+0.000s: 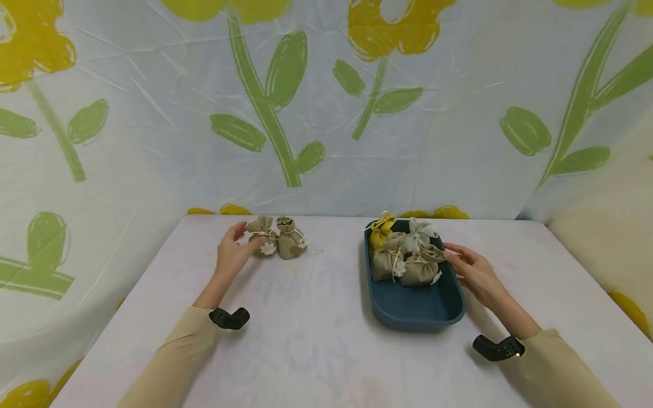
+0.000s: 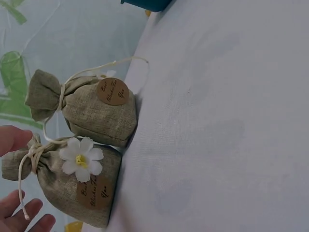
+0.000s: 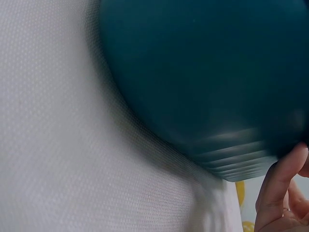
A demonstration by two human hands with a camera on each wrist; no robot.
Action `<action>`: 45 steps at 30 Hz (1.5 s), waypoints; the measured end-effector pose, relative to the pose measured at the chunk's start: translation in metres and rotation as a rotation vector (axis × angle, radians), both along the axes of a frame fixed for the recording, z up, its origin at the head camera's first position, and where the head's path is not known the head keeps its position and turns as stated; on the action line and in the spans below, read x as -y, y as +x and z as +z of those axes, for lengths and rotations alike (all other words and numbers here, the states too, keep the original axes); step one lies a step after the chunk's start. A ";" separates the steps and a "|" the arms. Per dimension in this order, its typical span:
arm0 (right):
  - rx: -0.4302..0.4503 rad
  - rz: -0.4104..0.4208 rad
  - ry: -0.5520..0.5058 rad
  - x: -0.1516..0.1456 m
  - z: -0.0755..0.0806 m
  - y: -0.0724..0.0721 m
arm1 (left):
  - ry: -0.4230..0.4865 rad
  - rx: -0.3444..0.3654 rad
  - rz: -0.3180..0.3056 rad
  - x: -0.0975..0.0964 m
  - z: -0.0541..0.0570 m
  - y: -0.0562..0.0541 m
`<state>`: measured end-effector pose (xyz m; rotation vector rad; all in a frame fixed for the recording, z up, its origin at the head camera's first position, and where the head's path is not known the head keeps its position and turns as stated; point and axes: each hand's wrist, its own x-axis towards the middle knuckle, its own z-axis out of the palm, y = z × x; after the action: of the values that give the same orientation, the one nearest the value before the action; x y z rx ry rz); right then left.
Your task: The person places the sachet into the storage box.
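Observation:
Two small burlap drawstring pouches stand side by side at the back left of the table. The left pouch (image 2: 79, 181) carries a white flower and a round brown tag; the other pouch (image 2: 104, 108) has a similar tag. My left hand (image 1: 234, 252) is at the left pouch, thumb and fingers spread on either side of its tied neck. My right hand (image 1: 474, 275) rests its fingertips on the right side of a dark blue-green tray (image 1: 415, 326), fingers loosely extended. Grouped in the tray's far part are two burlap pouches (image 1: 420, 272), a pale grey pouch (image 1: 417, 233) and a yellow pouch (image 1: 381, 229).
A pale cloth covers the table (image 1: 311, 340). Behind it hangs a white curtain (image 1: 316, 102) printed with yellow flowers and green leaves. The near part of the tray shows its bare floor. A thin cord trails from the right-hand standing pouch.

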<state>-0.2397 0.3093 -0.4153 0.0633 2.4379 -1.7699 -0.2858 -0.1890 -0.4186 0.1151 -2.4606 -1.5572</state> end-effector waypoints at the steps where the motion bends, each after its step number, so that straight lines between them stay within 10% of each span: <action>1: 0.002 0.000 -0.003 0.000 -0.001 0.001 | -0.002 0.019 -0.006 0.001 0.000 -0.001; 14: 0.014 -0.005 0.011 -0.003 -0.003 0.012 | -0.015 0.115 -0.075 -0.003 -0.011 -0.011; 31: -0.001 -0.010 -0.020 -0.001 -0.005 0.013 | -0.048 -0.029 -0.023 -0.004 -0.018 -0.015; 45: -0.008 -0.017 0.035 0.003 0.000 0.005 | -0.077 -0.018 -0.046 0.005 -0.014 -0.016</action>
<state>-0.2348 0.3067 -0.4151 0.0807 2.4818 -1.7376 -0.3019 -0.1942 -0.4327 0.0316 -2.5225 -1.4731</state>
